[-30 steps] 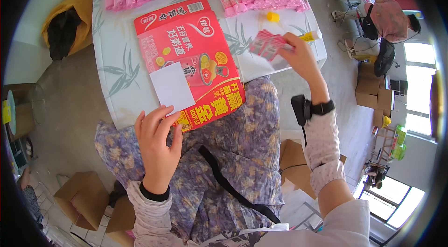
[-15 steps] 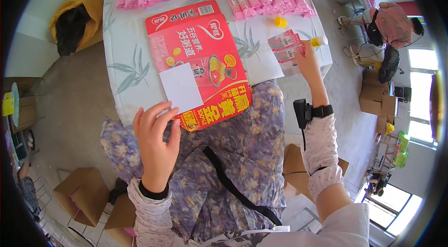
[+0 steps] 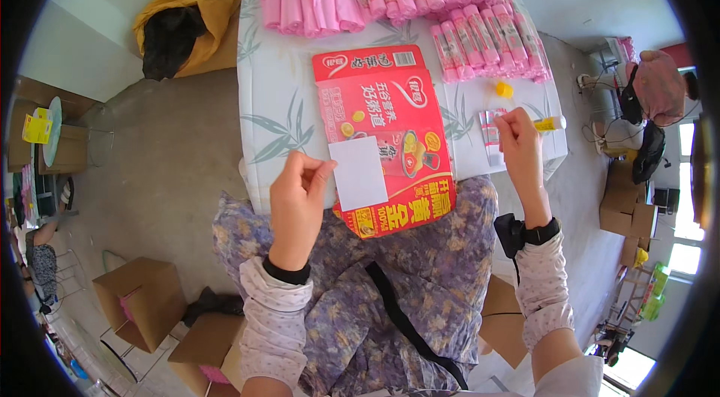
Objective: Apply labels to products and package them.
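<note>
My left hand [image 3: 298, 206] is closed, thumb and fingers pinched at the left edge of a white paper square [image 3: 364, 175]. That square lies on a flattened red carton [image 3: 382, 108] with yellow printing, near its lower left part. To the right, my right hand [image 3: 523, 160] is held over small red-and-white printed labels [image 3: 490, 130] and covers part of them. Its fingertips are pressed together; what is between them, if anything, is hidden. Just beyond those fingers lies a yellow glue stick [image 3: 551, 124]. Farther back sits a yellow cap [image 3: 504, 88].
Rows of pink rolls with printed bands [image 3: 480, 40] and pink folded bags [image 3: 311, 3] fill the table's far side. The table [image 3: 262, 97] has a white leaf-patterned cloth. Cardboard boxes [image 3: 142, 303] stand on the floor. Another person [image 3: 658, 89] is at the far right.
The view has shifted, so the table appears farther right and lower. My left fingers, spread before, have curled in at the paper's edge. My right hand has moved left over the labels.
</note>
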Available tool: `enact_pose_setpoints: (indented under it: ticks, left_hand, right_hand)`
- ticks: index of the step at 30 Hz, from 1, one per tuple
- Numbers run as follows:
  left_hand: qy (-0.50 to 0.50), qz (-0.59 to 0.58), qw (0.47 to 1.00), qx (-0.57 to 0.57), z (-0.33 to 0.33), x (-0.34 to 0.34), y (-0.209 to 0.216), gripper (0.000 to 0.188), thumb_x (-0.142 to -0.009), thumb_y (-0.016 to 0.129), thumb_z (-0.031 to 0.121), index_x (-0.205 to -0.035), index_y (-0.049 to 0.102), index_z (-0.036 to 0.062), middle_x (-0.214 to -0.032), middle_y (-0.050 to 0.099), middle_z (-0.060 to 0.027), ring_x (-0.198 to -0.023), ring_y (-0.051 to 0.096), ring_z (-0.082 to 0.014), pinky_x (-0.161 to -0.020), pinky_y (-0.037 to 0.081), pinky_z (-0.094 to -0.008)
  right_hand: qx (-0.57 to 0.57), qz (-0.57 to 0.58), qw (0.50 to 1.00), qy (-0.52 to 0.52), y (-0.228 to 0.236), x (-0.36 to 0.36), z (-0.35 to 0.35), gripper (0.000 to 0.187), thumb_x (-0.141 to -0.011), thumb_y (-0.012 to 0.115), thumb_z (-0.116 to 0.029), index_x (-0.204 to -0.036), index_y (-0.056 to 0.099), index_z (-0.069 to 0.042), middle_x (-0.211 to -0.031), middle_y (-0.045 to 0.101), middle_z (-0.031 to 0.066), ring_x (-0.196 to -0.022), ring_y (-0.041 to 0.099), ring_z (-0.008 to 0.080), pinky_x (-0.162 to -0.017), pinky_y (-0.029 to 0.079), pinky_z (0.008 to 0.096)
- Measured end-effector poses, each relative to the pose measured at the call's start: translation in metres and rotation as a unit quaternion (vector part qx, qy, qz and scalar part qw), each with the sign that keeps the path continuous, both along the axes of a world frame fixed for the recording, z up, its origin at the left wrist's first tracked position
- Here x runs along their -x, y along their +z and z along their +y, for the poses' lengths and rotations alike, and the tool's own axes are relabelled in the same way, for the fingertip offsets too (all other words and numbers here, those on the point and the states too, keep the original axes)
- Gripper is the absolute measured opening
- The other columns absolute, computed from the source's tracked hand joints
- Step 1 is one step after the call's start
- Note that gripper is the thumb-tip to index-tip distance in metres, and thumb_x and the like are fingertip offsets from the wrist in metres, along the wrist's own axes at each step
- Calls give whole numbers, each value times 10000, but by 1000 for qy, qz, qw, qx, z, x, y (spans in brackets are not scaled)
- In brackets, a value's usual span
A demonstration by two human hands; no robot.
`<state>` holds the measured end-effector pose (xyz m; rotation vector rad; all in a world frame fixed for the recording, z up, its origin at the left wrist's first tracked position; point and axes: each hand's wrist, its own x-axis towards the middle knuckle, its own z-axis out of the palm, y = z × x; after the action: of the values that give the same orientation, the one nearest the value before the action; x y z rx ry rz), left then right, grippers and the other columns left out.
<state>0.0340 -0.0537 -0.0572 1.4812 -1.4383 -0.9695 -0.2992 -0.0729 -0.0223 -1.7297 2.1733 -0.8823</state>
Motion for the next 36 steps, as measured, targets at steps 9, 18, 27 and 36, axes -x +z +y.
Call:
enact_pose_setpoints:
  ticks: [9,18,27,36]
  left_hand:
    - [-14,81,995,-57,-3,0,-13,258,-931,607,170,-783,476,5,-596,577,-116,-497,550,-161,-466,388,-305]
    - [95,222,966,-89,-18,-38,-18,418,-1003,478,284,-647,372,91,-581,343,40,-526,274,-52,-478,244,-250]
    - [130,243,960,-41,-19,-29,-18,185,-946,591,172,-877,484,39,-725,460,29,-655,407,-21,-533,321,-193]
    - [94,245,963,-63,-20,-25,-16,134,-937,581,135,-948,497,30,-755,498,12,-629,439,-25,-532,346,-188]
  right_hand:
    - [-131,-147,969,151,35,-146,-111,208,-878,630,-156,-805,610,38,-580,600,74,-470,568,105,-427,429,247]
    - [-6,-82,962,259,-12,-167,-147,136,-853,577,-75,-954,602,13,-901,643,166,-848,641,264,-726,507,356]
    - [100,197,943,248,-27,-195,-184,470,-701,717,-107,-1130,526,-108,-1181,528,128,-1097,523,337,-853,477,435]
    - [198,411,850,262,-44,-220,-214,407,-661,721,-158,-1036,574,-102,-1094,567,98,-1029,552,255,-817,442,381]
